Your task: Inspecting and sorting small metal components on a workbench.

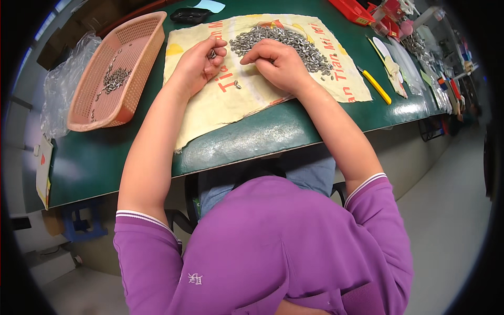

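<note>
A heap of small, shiny silver oval metal pieces (310, 55) is spread over a yellowish cloth (210, 121) with red printing. To the left of the heap, my left hand (198, 64) is cupped, its fingers curled round several of the same metal pieces. My right hand (278, 62) rests at the heap's near edge with the fingers bent and the index finger pointing left. Whatever its fingertips hold, if anything, is hidden. A couple of loose pieces (238, 84) lie on the cloth between my hands.
At the left stands a pink plastic basket (149, 58) with more metal pieces inside, beside a clear plastic bag (60, 89). A yellow-handled cutter (377, 87) lies right of the cloth. A black object (189, 16) and a red tray (354, 11) are farther back on the green table (252, 134).
</note>
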### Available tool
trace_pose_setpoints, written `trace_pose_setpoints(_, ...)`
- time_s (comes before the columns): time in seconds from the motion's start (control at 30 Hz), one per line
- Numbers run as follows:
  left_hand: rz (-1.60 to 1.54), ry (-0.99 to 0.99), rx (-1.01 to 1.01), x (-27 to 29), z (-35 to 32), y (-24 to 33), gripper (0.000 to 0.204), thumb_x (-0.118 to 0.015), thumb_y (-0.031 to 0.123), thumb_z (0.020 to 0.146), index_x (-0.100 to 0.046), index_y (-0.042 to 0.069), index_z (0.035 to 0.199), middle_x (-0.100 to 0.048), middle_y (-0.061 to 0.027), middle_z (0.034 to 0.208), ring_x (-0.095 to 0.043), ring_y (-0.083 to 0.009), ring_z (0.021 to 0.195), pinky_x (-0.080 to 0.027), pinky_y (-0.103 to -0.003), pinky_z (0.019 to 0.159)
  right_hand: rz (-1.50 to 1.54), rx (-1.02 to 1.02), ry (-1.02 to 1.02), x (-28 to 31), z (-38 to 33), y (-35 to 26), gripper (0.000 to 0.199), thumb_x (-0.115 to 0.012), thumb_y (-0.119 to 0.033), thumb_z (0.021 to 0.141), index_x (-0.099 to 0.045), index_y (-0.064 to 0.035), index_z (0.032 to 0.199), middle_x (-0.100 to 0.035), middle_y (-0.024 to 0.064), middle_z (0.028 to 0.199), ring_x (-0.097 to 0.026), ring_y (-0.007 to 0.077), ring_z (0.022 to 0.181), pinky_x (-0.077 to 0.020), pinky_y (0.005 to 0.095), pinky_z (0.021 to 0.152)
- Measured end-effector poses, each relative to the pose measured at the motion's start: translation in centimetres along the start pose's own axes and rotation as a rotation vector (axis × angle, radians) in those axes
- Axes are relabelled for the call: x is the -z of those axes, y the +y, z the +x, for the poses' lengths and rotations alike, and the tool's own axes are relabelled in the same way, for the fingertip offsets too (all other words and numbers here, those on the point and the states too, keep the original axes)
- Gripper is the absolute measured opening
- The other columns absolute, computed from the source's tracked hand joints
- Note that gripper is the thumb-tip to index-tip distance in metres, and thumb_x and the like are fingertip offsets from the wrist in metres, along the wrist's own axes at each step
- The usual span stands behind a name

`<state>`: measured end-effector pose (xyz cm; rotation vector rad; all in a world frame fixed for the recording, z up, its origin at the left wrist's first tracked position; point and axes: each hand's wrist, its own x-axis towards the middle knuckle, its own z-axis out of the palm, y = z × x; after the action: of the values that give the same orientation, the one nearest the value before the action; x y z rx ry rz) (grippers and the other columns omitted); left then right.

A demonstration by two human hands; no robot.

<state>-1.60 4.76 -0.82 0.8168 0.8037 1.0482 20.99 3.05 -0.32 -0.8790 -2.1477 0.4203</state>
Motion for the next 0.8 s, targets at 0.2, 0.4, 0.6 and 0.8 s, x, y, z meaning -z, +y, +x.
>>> trace_pose_setpoints(0.2,0.035,-0.017,0.006,0.1,-0.5,0.1,0.028,-0.046,0.028,0.108,-0.058,0.003,0.111,-0.057,-0.0006,0.083,-0.034,-0.0045,0.05,-0.029,-0.019,0.045,0.043,0.042,-0.01,-0.1,-0.2,-0.4,0.023,-0.056,0.0,0.082,-0.075,-0.0079,0.091,-0.067,0.0051,0.09,-0.067,0.0218,0.086,-0.0535,0.0316,0.079)
trace_pose_setpoints(0.4,-0.025,-0.012,-0.004,0.4,-0.6,-0.1,0.029,-0.044,0.028,0.109,-0.055,0.002,0.115,-0.058,-0.0021,0.087,-0.044,-0.0051,0.059,-0.028,-0.019,0.042,0.059,0.144,0.007,0.2,-0.2,-0.3,0.024,-0.057,0.002,0.078,-0.075,-0.0085,0.089,-0.067,0.0073,0.088,-0.067,0.025,0.084,-0.0545,0.0346,0.076)
trace_pose_setpoints(0.6,-0.039,0.031,-0.044,-0.3,-1.0,-0.4,0.028,-0.043,0.027,0.109,-0.055,0.002,0.115,-0.059,-0.0021,0.088,-0.044,-0.0053,0.059,-0.029,-0.019,0.043,0.034,0.037,-0.016,-0.1,-0.7,-0.5,0.023,-0.057,0.001,0.079,-0.075,-0.0086,0.09,-0.067,0.0079,0.09,-0.067,0.0268,0.087,-0.0545,0.0366,0.077)
trace_pose_setpoints(0.8,-0.003,0.042,-0.014,-0.6,-1.3,-0.2,0.029,-0.042,0.029,0.109,-0.055,0.003,0.113,-0.059,-0.0012,0.088,-0.041,-0.005,0.057,-0.029,-0.019,0.044,0.013,-0.087,-0.03,-0.1,-0.9,-0.8,0.02,-0.058,-0.006,0.082,-0.076,-0.0126,0.089,-0.067,0.0059,0.094,-0.067,0.027,0.092,-0.0553,0.0387,0.082)
